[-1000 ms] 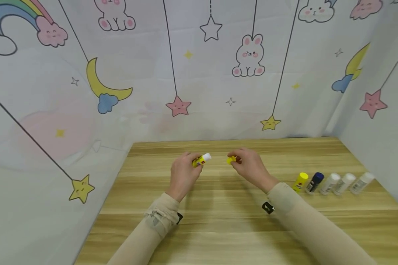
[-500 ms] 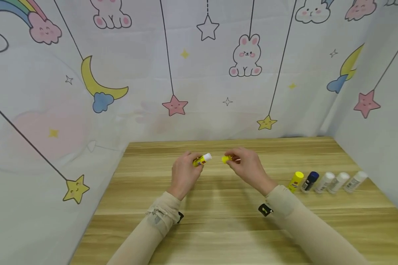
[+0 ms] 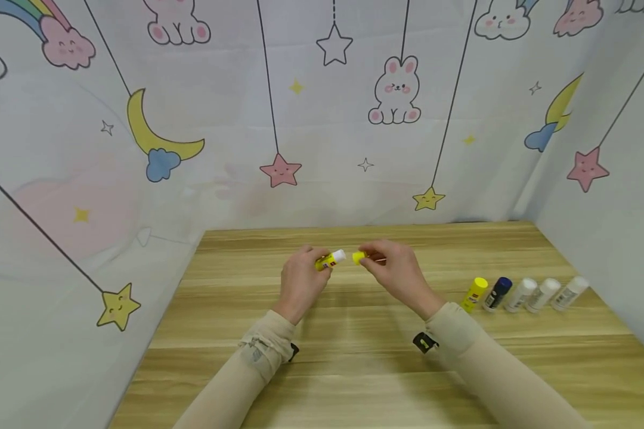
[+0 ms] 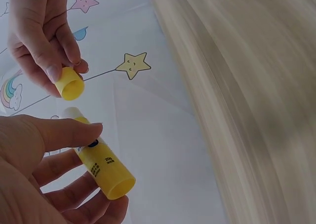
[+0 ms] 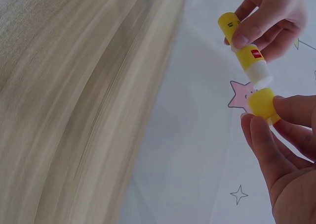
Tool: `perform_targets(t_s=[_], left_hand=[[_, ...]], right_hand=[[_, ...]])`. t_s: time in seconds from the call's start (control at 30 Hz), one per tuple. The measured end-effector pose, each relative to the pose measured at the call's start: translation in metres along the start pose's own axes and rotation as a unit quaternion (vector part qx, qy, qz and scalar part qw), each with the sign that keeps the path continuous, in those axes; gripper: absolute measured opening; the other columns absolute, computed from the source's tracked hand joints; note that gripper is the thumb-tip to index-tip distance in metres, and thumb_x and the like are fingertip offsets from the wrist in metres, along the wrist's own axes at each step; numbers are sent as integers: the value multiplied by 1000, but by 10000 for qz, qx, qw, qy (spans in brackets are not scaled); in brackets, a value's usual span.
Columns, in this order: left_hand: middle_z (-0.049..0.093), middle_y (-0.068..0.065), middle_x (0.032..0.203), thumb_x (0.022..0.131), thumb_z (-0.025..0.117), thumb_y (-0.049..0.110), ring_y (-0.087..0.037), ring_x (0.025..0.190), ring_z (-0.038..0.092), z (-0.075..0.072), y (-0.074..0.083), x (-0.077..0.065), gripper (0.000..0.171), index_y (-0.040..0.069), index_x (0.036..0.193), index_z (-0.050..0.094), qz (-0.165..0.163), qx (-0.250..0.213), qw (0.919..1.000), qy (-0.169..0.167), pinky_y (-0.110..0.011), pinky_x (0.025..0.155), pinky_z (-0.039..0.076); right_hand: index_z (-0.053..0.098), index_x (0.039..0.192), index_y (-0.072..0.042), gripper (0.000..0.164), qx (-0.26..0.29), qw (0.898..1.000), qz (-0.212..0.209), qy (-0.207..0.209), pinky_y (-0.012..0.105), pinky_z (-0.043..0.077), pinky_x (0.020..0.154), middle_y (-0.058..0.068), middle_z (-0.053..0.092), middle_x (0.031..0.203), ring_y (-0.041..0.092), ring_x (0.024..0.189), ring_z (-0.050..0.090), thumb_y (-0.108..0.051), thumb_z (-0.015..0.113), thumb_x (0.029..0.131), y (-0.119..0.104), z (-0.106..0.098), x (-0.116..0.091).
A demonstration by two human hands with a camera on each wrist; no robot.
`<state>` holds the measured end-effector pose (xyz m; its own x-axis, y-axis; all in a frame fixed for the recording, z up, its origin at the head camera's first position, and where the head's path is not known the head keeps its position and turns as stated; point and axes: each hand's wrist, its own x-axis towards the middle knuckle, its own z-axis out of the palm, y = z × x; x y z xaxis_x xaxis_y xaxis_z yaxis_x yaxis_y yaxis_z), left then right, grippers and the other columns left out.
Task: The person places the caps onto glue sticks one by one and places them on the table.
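Above the table, my left hand (image 3: 303, 280) grips a yellow glue stick (image 3: 327, 260) tilted up to the right. Its white end (image 5: 258, 74) is uncovered and points toward my other hand. Between thumb and fingertips, my right hand (image 3: 399, 271) pinches a small yellow cap (image 3: 358, 257). In the left wrist view the hollow mouth of the cap (image 4: 72, 87) faces the white end of the glue stick (image 4: 105, 167). A narrow gap separates the two.
On the right of the wood-grain table (image 3: 354, 381) stands a row of capped glue sticks: a yellow one (image 3: 474, 294), a dark blue one (image 3: 497, 294) and several white ones (image 3: 543, 295). A patterned white cloth (image 3: 220, 107) hangs behind and beside the table.
My right hand has moved left with the cap, narrowing the gap to the glue stick. My left hand keeps its grip and has shifted only slightly. The head view has turned a little right.
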<state>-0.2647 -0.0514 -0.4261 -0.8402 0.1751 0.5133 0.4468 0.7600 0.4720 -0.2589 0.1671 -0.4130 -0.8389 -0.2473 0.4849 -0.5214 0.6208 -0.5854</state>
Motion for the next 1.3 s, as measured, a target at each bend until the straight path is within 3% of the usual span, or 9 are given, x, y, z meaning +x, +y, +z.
perform_targets(t_s=[0.7,1.3], left_hand=[[67,-3,92,79,86,11,-18,75,63,4,6,-2,26,13,104,78,274,93,9995,-93,-35,64,54],[66,-4,91,77,88,10,-18,75,63,5,16,-7,28,11,104,79,524,31,9986,-37,-33,64,54]], right_hand=[[75,112,-11,21,159,9997,-59,171,27,58,72,-1,74,102,9,85,70,-18,75,93,-8,-1,-1],[75,110,-11,20,105,9998,-175,78,27,58,73,0,73,102,10,86,70,-17,76,92,-8,-3,-3]])
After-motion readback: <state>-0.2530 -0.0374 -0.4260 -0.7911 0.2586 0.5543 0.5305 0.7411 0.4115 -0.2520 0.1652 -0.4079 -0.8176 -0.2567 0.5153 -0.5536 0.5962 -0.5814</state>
